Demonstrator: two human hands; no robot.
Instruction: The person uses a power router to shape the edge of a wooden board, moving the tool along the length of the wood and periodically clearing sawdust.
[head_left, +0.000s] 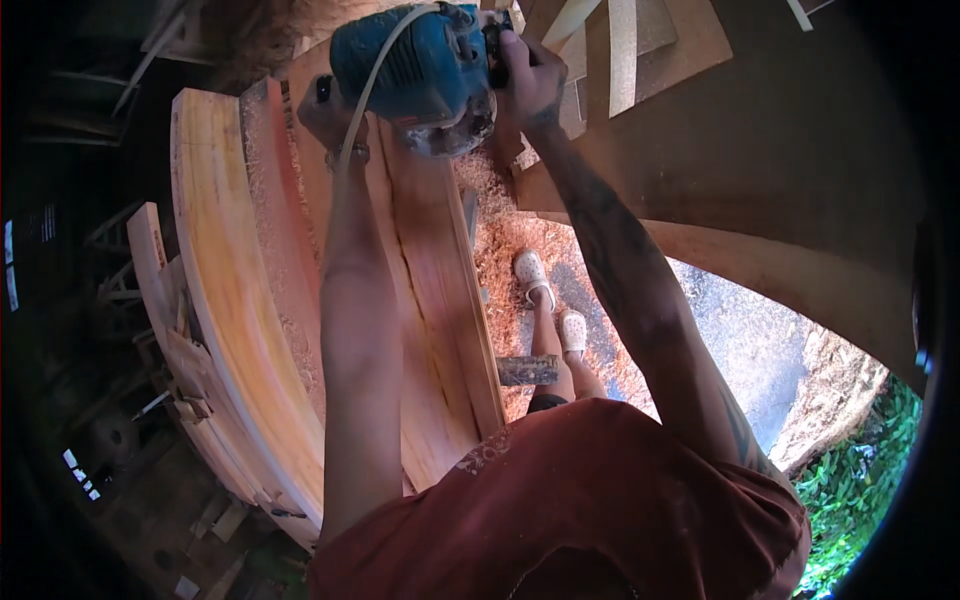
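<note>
A blue wood router (405, 75) with a pale cord (382, 62) draped over its body sits at the top of the view. My left hand (328, 118) is closed round a dark knob on its left side. On the other side, my right hand (530, 85) grips the opposite dark handle, thumb on top. The metal base is at the right edge of a long reddish-brown plank (425, 240) with a dark crack along it. Whether the base touches the wood cannot be made out. The router's bit is hidden.
A yellowish plank (215, 200) lies left of the work, beside a sawdust-strewn strip (275, 230). Wood shavings (500, 215) cover the ground near my pale clogs (530, 272). A short round timber (528, 370) juts from the plank's right edge. Large brown panels (760, 150) stand at right.
</note>
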